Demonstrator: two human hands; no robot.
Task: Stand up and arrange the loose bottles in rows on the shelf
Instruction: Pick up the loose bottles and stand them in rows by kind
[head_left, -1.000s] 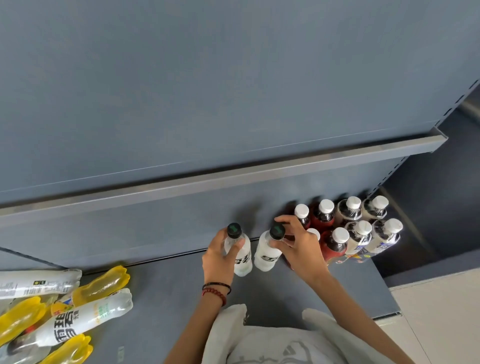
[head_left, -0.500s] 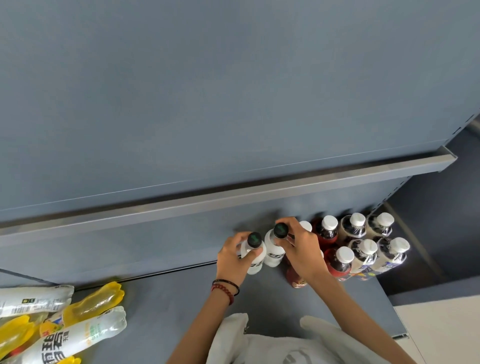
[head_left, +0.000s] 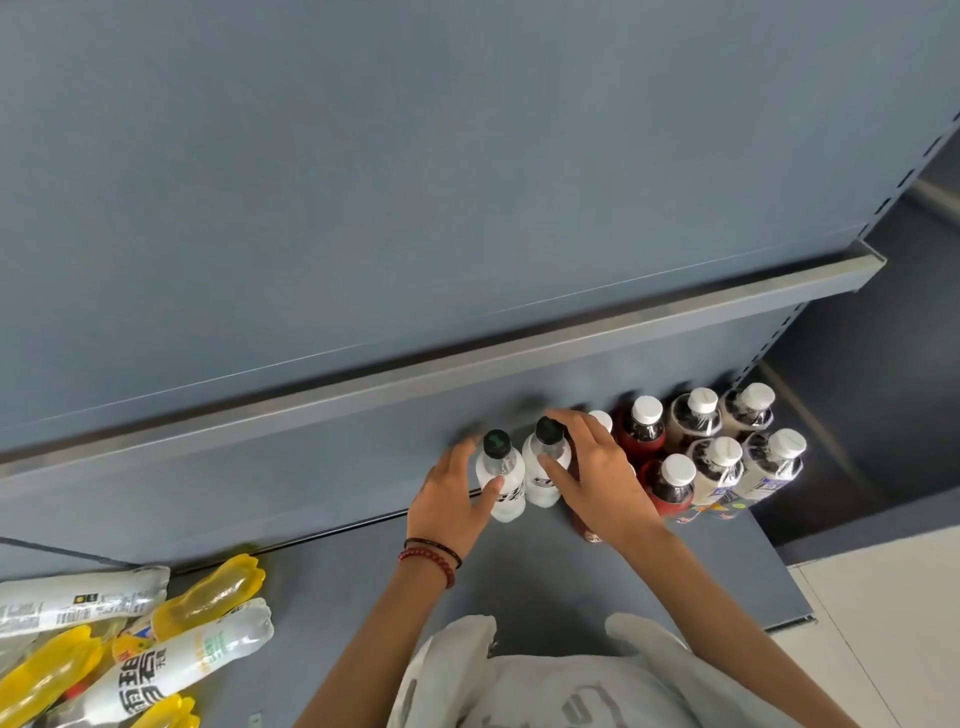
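Two dark-capped white bottles (head_left: 503, 480) stand side by side at the shelf's (head_left: 545, 571) back edge, beside white-capped rows (head_left: 719, 457) at right; loose bottles (head_left: 202, 649) lie front left.

The shelf (head_left: 519, 582) is showing slate blue. Two milky white bottles (head_left: 501, 483) are wearing black caps (head_left: 496, 444), perhaps tinged green; the red bottles (head_left: 641, 441) are carrying white caps (head_left: 647, 409); the loose bottles (head_left: 208, 597) are glowing yellow.

Head camera looks steeply down, close over the shelf (head_left: 519, 587).
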